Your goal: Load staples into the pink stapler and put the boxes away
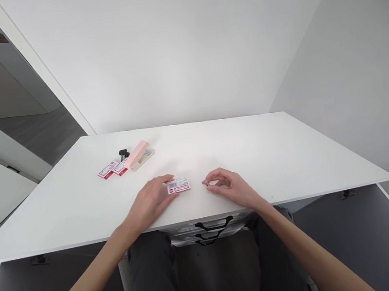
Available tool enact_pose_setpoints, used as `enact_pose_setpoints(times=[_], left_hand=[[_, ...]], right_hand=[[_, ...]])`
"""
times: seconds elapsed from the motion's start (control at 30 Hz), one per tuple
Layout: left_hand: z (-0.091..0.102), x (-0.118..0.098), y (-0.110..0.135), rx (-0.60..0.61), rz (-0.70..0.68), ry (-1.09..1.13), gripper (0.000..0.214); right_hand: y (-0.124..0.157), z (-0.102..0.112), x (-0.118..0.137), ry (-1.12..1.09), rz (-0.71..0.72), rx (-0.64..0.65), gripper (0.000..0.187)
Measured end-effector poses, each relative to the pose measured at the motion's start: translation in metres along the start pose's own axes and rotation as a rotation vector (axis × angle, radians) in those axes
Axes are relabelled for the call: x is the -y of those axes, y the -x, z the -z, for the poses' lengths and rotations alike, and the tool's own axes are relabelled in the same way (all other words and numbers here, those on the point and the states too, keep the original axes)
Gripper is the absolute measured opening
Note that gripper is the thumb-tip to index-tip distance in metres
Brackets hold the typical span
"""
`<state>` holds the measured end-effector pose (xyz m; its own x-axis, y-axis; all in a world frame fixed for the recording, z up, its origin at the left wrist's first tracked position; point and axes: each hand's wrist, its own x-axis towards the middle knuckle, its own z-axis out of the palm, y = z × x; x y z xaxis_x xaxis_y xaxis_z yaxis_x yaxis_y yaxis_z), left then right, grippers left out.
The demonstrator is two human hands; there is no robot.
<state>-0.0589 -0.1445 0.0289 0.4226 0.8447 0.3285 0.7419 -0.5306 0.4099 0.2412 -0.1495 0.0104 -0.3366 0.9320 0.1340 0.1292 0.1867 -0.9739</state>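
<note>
Left hand and right hand near the front edge of a white bench.
Two red-and-white packets lie leftmost, beside a black object and a pink stapler; next, the left grip holds a small box between thumb and fingers; just right of it, the right grip pinches a tiny piece, too small to identify.

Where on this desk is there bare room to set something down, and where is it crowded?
The widest bare patch of desk runs from the right hand to the right edge. Another lies front left, between the left hand and the left edge. It is crowded back left, where a pink stapler, two red-and-white packets and a black object bunch together.
</note>
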Motion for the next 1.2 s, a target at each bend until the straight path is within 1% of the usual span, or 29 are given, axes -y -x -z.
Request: enact_pose_setpoints(times=[0.13,0.23,0.33,0.47,0.7,0.9,1.07,1.13,1.2], left_hand=[[-0.019,-0.009,-0.028,0.062,-0.072,0.067,0.046],[-0.025,-0.010,-0.038,0.074,-0.053,0.108,0.047],[-0.025,-0.010,-0.037,0.076,-0.032,0.132,0.047],[-0.023,-0.011,-0.033,0.075,-0.051,0.133,0.045],[-0.024,-0.015,-0.034,0.104,-0.061,0.131,0.043],[-0.026,-0.011,-0.033,0.136,-0.073,0.130,0.047],[-0.028,-0.010,-0.032,0.150,-0.069,0.124,0.050],[-0.027,-0.011,-0.033,0.144,-0.040,0.142,0.054],[-0.025,-0.013,-0.033,0.132,0.007,0.179,0.052]], right_hand=[[-0.002,0.002,-0.001,-0.033,-0.020,-0.018,0.029],[-0.002,0.002,-0.002,-0.056,-0.024,-0.047,0.028],[-0.002,0.002,-0.002,-0.062,-0.021,-0.052,0.026],[-0.001,0.001,-0.001,-0.075,-0.019,-0.038,0.026],[0.000,0.001,0.000,-0.088,-0.032,0.006,0.026],[0.001,0.001,0.001,-0.090,-0.044,0.041,0.027],[0.001,0.001,0.001,-0.102,-0.037,0.026,0.028],[0.000,0.001,0.001,-0.097,-0.039,-0.007,0.028],[0.000,0.001,0.001,-0.083,-0.040,-0.062,0.029]])
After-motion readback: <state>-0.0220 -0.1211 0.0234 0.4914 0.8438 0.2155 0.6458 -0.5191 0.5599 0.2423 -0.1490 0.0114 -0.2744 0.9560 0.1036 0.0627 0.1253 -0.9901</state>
